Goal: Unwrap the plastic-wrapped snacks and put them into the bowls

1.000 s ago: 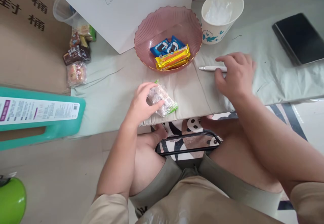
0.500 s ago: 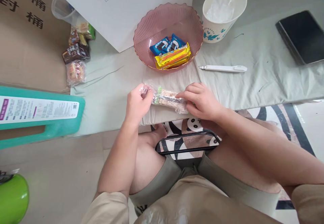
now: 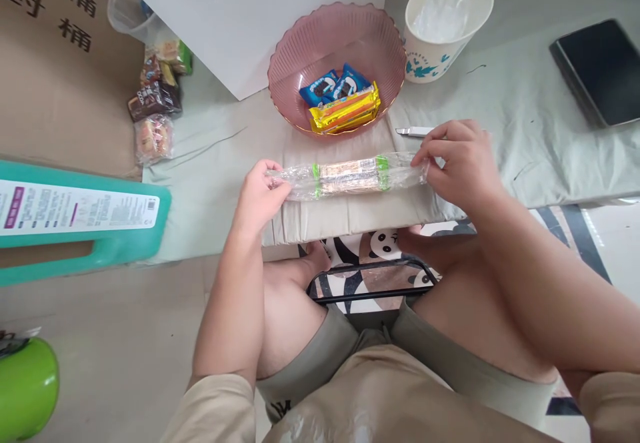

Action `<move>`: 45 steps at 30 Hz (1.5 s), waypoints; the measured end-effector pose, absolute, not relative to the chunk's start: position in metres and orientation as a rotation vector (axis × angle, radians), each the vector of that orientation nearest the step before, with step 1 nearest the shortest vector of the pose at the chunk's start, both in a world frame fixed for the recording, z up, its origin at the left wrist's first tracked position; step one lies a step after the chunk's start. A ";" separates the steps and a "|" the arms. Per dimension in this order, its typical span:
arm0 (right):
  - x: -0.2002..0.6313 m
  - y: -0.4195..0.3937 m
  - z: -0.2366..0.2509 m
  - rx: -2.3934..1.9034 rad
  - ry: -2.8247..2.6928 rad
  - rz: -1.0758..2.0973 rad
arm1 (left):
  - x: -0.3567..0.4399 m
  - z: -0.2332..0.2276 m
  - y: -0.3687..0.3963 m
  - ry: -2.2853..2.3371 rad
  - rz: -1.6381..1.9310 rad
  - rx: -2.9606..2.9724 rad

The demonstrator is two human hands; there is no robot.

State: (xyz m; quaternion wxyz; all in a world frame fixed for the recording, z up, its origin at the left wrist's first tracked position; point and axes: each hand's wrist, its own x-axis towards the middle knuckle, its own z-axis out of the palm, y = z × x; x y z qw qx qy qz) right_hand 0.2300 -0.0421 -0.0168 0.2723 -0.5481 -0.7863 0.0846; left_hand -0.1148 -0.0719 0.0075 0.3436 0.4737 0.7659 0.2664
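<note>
A long snack bar in clear wrapper with green bands [image 3: 349, 176] is stretched level above the table's near edge. My left hand [image 3: 260, 193] pinches its left end. At the wrapper's right end, my right hand [image 3: 463, 163] grips it. Behind the bar stands a pink ribbed bowl [image 3: 305, 49] holding two blue cookie packs [image 3: 334, 85] and a yellow wrapped bar [image 3: 345, 109]. A white pen-like tool [image 3: 415, 132] lies on the cloth, partly hidden by my right hand.
A white paper cup [image 3: 440, 29] with crumpled plastic inside stands right of the bowl. A dark tablet [image 3: 597, 69] lies far right. Several snack packs [image 3: 155, 103] sit at the left by a cardboard box [image 3: 55, 76]. A teal stool [image 3: 85, 219] is left of my knees.
My right hand left the white tool, came to the crumpled wrapper, then pulled right while the left hand held, stretching the bar out straight between both hands.
</note>
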 end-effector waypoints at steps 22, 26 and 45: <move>0.200 -0.065 0.016 -1.251 -2.246 0.343 | -0.089 0.033 -0.091 1.584 0.916 2.248; 0.204 -0.068 0.020 -1.206 -2.318 0.377 | -0.089 0.043 -0.102 1.532 0.858 2.232; 0.218 -0.070 0.010 -1.590 -2.554 0.531 | -0.098 0.045 -0.097 1.626 0.152 1.706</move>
